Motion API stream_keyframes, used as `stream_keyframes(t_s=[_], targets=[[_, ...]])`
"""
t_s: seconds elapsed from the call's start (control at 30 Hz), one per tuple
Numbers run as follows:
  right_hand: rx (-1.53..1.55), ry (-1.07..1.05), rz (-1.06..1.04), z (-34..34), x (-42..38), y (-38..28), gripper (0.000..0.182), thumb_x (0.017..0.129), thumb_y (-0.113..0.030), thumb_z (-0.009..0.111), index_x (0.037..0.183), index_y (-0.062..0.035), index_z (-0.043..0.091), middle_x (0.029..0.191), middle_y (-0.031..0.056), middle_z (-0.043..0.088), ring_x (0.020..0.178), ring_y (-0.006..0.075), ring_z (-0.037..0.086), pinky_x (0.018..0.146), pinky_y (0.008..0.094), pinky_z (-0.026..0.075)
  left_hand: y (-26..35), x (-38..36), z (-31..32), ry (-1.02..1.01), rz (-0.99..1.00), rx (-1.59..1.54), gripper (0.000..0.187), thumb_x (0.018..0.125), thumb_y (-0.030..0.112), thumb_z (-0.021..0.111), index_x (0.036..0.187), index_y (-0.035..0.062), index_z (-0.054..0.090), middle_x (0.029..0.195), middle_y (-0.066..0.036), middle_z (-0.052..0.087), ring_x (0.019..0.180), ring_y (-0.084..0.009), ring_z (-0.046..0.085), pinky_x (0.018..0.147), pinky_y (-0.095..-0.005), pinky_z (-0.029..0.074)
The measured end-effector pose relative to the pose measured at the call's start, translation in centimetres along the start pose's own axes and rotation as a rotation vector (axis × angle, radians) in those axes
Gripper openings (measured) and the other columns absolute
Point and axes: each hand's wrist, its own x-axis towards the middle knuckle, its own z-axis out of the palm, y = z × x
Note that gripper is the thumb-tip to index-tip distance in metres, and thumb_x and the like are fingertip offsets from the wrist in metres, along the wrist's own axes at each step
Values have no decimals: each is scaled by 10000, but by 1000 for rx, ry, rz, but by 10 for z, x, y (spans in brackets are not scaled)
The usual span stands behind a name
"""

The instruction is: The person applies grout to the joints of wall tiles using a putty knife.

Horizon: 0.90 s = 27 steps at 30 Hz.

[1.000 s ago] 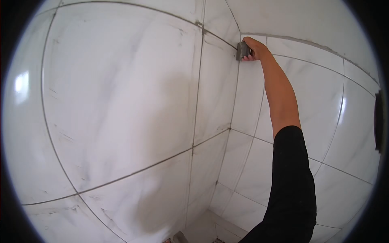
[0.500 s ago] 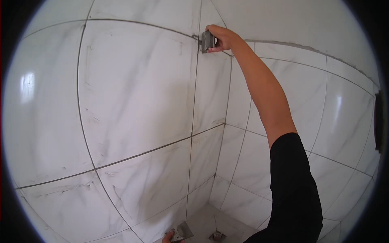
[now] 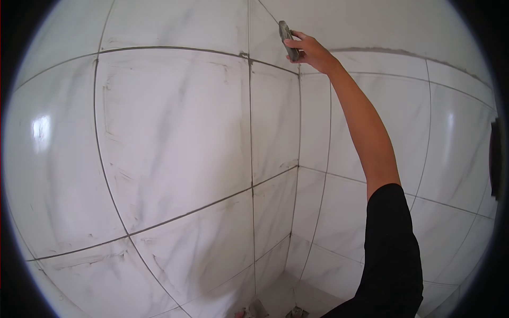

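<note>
My right hand [image 3: 314, 54] is raised high near the corner of the tiled wall, its fingers closed around a grey, smeared grout spreader [image 3: 288, 41]. The tool is tilted, its edge at the upper part of the narrow tile beside the corner. Below it runs a dark horizontal grout line [image 3: 273, 66], with a lump of grout [image 3: 244, 55] where the joints cross. At the bottom edge, only a bit of my left hand [image 3: 239, 314] shows, beside a flat grey square-edged scraper [image 3: 258, 308]. Most of that hand is out of frame.
White marbled tiles [image 3: 175, 127] cover both walls, with dark smears along several joints. A rough ledge of mortar [image 3: 382, 51] tops the right wall, under plain plaster [image 3: 382, 24]. On the floor is a drain opening [image 3: 297, 312]. A dark object [image 3: 496, 159] stands at the far right.
My right hand has moved right and up from the joint crossing with the spreader, which has turned. The view has shifted, and my left hand now shows less at the bottom edge.
</note>
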Motion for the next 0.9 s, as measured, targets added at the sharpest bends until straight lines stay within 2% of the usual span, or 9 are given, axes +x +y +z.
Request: stream_keyframes(t_s=[0.17,0.23,0.33,0.4,0.53,0.73,0.8,0.83,0.9], targets=[[93,-6,110,-47,-40,56,752,878,-303,701,1479,-6,360,927,37,553,851,177,592,883,360,509,-46,32,-58,84,203,40,718,958,445,551,1477,-4,337,1467,-188,457,1299,-342,486,1078,-435,400],[48,138,72,-69,-53,69,706,865,-281,692,1451,-13,405,962,42,558,863,185,589,875,353,508,-65,50,-75,89,305,62,727,953,507,526,1468,20,362,1462,-169,466,1298,-319,482,1085,-434,386],[60,180,77,-98,-63,79,646,859,-292,686,1399,-20,459,1010,60,555,908,194,581,871,354,507,-94,85,-92,76,451,71,750,946,600,488,1456,56,400,1456,-141,480,1297,-284,475,1095,-433,364],[81,215,89,-103,-69,74,660,846,-348,696,1365,4,490,928,51,551,844,183,588,831,332,519,-93,102,-91,55,423,98,737,949,583,493,1453,53,401,1452,-144,481,1296,-286,476,1092,-432,370],[39,288,140,-111,-73,77,664,845,-345,706,1376,-9,491,920,46,548,861,179,583,837,331,519,-93,134,-99,51,378,237,688,957,514,511,1444,38,408,1439,-155,486,1291,-290,480,1076,-428,391],[-475,252,-1,-118,-48,90,700,785,-259,768,1381,-10,496,1081,102,602,950,202,600,905,332,499,-104,180,-125,39,319,457,617,971,411,540,1429,17,418,1419,-171,494,1283,-297,486,1053,-423,422],[-806,152,-163,-110,-40,95,703,748,-158,769,1394,-77,504,1222,134,591,1059,272,591,974,354,469,-108,193,-139,47,313,536,594,975,377,549,1424,10,421,1412,-177,497,1280,-299,489,1045,-421,433],[-816,146,-156,-106,-36,98,703,748,-158,769,1394,-77,504,1222,134,591,1059,272,591,974,354,469,-109,201,-146,50,313,577,583,977,360,554,1422,6,423,1409,-180,498,1279,-300,490,1041,-420,438],[-1339,-7,-458,-97,-30,106,727,726,-60,750,1405,-166,510,1324,133,544,1204,311,519,1039,394,431,-113,214,-161,55,312,663,561,982,326,564,1417,-1,426,1402,-185,501,1276,-302,492,1034,-419,449]])
